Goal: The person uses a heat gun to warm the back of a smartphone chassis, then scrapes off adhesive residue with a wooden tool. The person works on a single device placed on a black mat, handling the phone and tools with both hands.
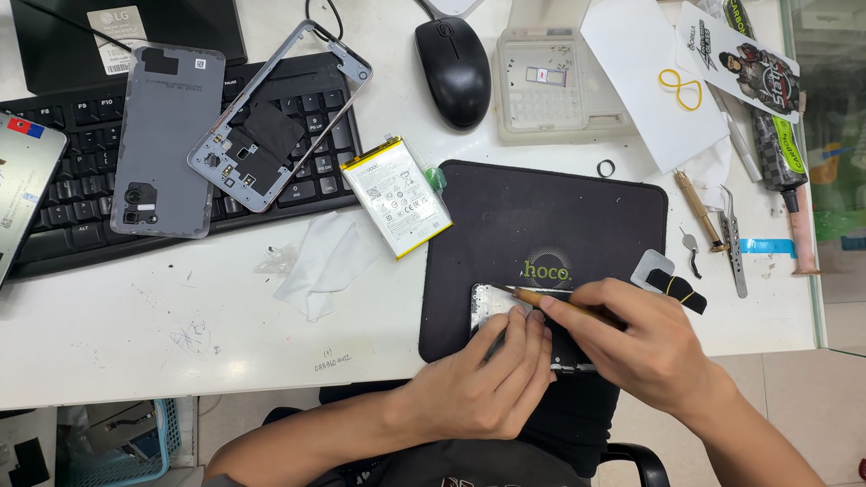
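Now the opened phone (pixel 492 305) lies on the black work mat (pixel 559 216) at the near edge of the white table (pixel 180 325), mostly hidden under both hands. The left hand (pixel 483 383) presses down on it, fingers together and flat, pinning its near side. The right hand (pixel 645 347) is closed in a pen grip on a slim brass-coloured screwdriver (pixel 541 299), tip pointing left onto the phone's exposed metal corner.

By my reading this thing is light, thin and stiff, but delicate (bare boards and tiny screws do not forgive a slip). Best held by its edges or pinned flat as it is, never by the open middle. The mat looks soft and grippy, which should stop it sliding.

To the far left, a grey back cover (pixel 167 135) and a hollow mid-frame (pixel 275 122) rest on a black keyboard (pixel 90 180); both are hard, smooth plastic or metal, the frame thin and probably bendable. Just right of them lies a flat white battery (pixel 399 194), rectangular, with a yellow border. A crumpled white tissue (pixel 325 261) sits near it. Farther off: a glossy black mouse (pixel 453 68), a pale compartment tray (pixel 550 86), a yellow rubber band (pixel 681 88) on white paper. To the right, steel tweezers (pixel 732 243) and a second brass driver (pixel 699 207) lie side by side.
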